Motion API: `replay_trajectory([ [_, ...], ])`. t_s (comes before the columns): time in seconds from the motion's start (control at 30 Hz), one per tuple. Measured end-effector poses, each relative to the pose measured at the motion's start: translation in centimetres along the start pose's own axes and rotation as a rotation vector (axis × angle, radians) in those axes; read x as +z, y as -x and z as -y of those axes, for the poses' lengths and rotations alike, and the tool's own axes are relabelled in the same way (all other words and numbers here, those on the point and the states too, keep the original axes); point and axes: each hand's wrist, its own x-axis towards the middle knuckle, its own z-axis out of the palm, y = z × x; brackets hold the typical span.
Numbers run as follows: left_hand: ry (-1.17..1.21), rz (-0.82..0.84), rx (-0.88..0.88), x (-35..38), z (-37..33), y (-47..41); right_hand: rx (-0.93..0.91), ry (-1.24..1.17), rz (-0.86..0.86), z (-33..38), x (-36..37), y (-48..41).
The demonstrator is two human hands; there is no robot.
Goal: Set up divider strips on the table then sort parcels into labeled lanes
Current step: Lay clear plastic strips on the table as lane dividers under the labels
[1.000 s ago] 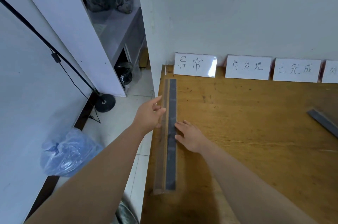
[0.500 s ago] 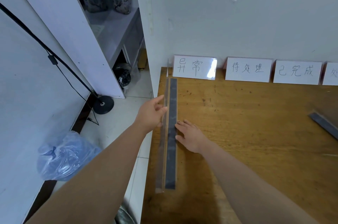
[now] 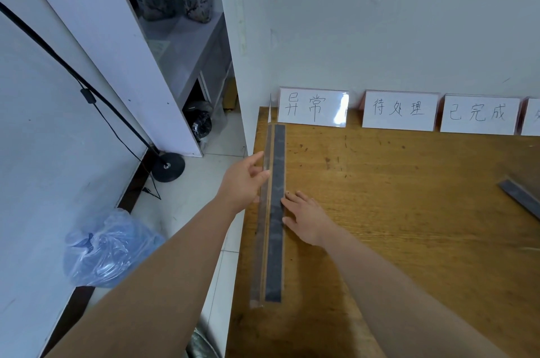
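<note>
We see a desk [image 3: 409,211] of brown wood, its grain plain, its finish matt and flecked with dark scratches. The divider strip [image 3: 276,211] on it has a clear, glossy plastic wall and a dark grey matt band along its foot. A second strip [image 3: 523,201] looks the same dull grey. The label cards [image 3: 312,107] are white paper behind shiny clear plastic. The bag [image 3: 108,246] on the glossy floor tiles [image 3: 181,205] is thin, crinkled, bluish plastic.
</note>
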Motion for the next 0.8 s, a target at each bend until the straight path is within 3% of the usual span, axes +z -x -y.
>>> replay_trajectory([
  [0.5,-0.161,-0.047,-0.021,-0.3,0.0,0.7,0.038,-0.041,-0.062,0.2,-0.1,0.2],
  [0.8,-0.313,-0.088,0.095,-0.9,-2.0,1.8,0.101,0.022,-0.241,-0.8,-3.7,3.4],
])
